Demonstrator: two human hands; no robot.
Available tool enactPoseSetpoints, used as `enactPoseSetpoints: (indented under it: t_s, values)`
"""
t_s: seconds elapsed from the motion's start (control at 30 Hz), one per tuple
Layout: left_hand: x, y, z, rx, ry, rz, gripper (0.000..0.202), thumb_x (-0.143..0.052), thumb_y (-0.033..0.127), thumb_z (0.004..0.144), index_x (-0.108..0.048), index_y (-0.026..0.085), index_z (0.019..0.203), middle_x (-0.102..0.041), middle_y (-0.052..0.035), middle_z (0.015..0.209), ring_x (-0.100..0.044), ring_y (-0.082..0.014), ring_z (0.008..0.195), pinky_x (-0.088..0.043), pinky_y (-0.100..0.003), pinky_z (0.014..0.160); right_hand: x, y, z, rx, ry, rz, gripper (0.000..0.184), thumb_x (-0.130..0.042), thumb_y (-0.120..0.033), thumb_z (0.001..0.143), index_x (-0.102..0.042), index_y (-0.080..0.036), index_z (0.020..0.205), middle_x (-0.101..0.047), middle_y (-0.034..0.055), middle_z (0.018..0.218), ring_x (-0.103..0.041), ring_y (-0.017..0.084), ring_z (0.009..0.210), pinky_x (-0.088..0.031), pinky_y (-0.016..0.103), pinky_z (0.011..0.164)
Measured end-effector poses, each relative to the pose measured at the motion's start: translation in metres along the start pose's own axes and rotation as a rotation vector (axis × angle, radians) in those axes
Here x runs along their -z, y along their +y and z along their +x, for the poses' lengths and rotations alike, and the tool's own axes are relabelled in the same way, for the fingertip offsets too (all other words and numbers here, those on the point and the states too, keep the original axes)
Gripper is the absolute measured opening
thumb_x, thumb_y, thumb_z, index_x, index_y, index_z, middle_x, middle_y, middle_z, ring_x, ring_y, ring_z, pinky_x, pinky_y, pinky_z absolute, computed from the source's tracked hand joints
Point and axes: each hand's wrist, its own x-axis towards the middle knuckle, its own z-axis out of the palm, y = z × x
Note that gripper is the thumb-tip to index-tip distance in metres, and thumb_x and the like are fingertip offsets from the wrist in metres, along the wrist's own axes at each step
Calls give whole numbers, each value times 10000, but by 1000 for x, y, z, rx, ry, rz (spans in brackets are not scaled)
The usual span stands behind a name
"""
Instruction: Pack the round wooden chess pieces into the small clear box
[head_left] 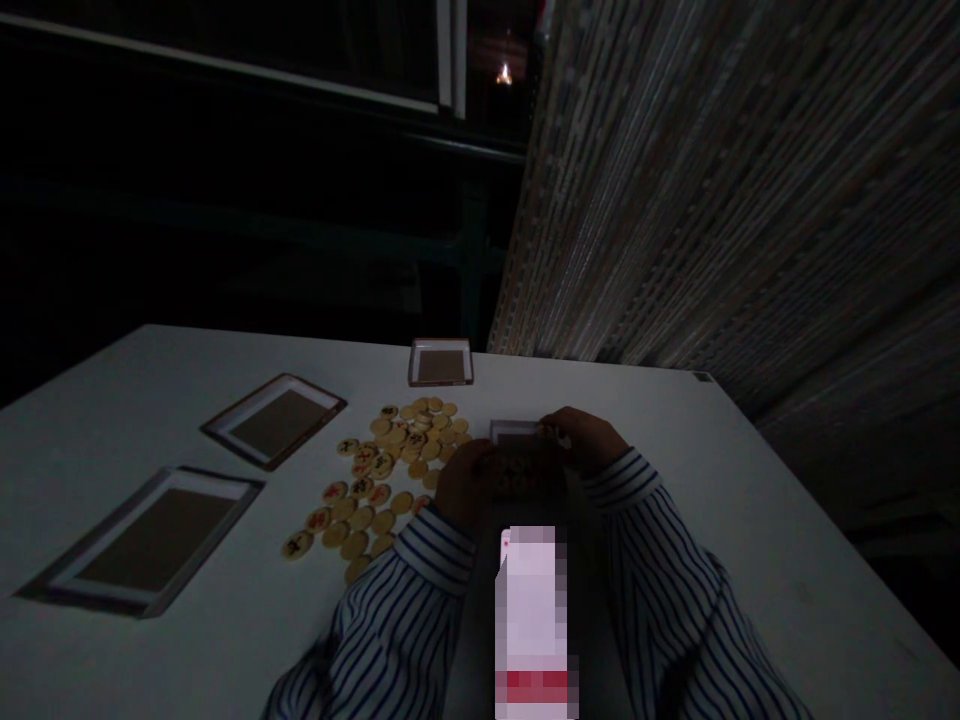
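Between my two hands lies a shallow box [516, 427] with several round pieces [517, 480] in it, dim in shadow. My left hand [466, 480] is at its left side, next to a heap of wooden Chinese chess pieces [416, 440]; its fingers are lost in the dark. At the box's far right corner, my right hand [589, 438] has its fingers curled together. Something pale shows at those fingertips, too unclear to name. Many heap pieces show plain wood, others red or black characters.
Three shallow trays with brown insides stand on the white table [750, 520]: a near-left tray [67, 590], a middle-left tray [217, 432] and a far tray [442, 382]. A lit, blurred-out screen [532, 610] glows between my forearms. A string curtain [637, 200] hangs behind at right.
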Motion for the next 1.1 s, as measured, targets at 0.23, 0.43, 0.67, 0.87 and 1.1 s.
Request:
enactPoseSetpoints:
  t_s: [0.23, 0.43, 0.67, 0.87, 1.1]
  values:
    - [3, 6, 1, -47, 8, 68, 179, -493, 230, 735, -607, 179, 863, -628, -59, 922, -578, -183, 882, -486, -351, 788, 2, -2, 1, -87, -121, -77, 330, -521, -268, 726, -548, -187, 1045, -590, 58, 1006, -552, 152, 863, -409, 235, 710]
    - [0, 2, 1, -76, 32, 103, 183, -492, 222, 743, -607, 172, 876, -622, -68, 941, -575, -187, 901, -488, -358, 795, -2, 0, 3, -105, -163, -91, 323, -520, -279, 732, -561, -190, 1039, -575, 61, 1002, -545, 142, 854, -402, 221, 705]
    - [-2, 1, 0, -118, 32, 136, 184, -501, 203, 743, -609, 151, 883, -621, -87, 959, -570, -198, 919, -486, -367, 805, -2, -3, 4, -124, -207, -144, 287, -508, -270, 740, -585, -198, 1007, -546, 69, 985, -531, 151, 855, -393, 223, 683]
    - [-2, 3, 0, -153, 44, 138, 169, -505, 217, 747, -611, 153, 862, -624, -86, 938, -575, -192, 898, -500, -352, 777, -4, -2, 5, -143, -237, -147, 269, -492, -276, 762, -587, -197, 1001, -527, 77, 987, -515, 152, 879, -383, 220, 691]
    - [-2, 1, -1, -200, 58, 166, 164, -495, 208, 751, -612, 163, 856, -622, -77, 942, -576, -186, 895, -496, -354, 787, -13, 5, 6, -156, -245, -153, 259, -484, -287, 771, -598, -201, 987, -517, 75, 949, -508, 150, 851, -376, 225, 688]
